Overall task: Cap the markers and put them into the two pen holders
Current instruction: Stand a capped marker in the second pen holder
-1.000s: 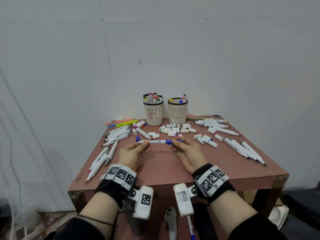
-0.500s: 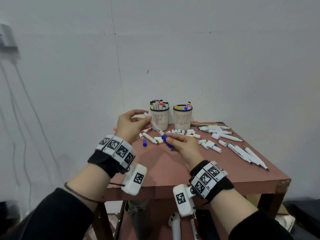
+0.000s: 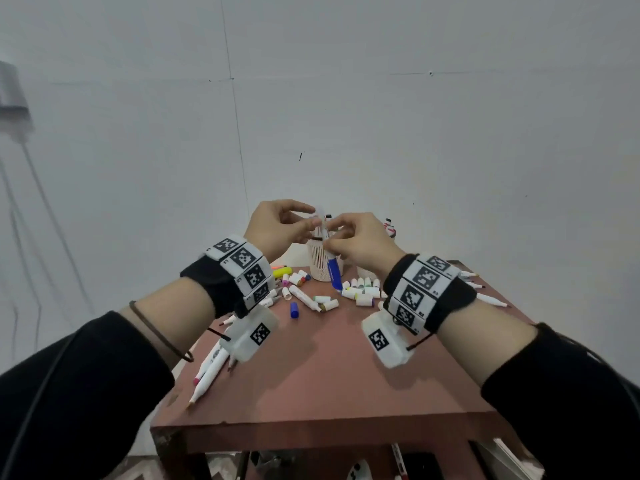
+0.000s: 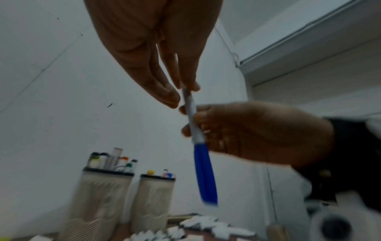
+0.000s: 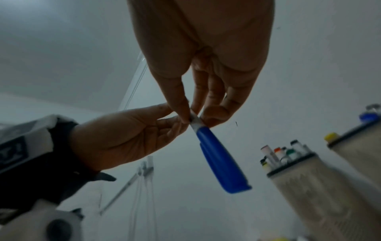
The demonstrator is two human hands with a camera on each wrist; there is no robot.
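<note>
Above the table (image 3: 329, 382), just before the two pen holders, both hands hold one marker (image 3: 325, 237) nearly upright, blue cap (image 3: 334, 273) down. The left hand (image 3: 277, 225) pinches its upper end; the right hand (image 3: 360, 242) pinches the white barrel just above the cap. Judged best: keep the right grip firm and lower it cap-first, straight down. The left pen holder (image 4: 98, 194) carries several capped markers; the right pen holder (image 4: 153, 197) shows only a few.
</note>
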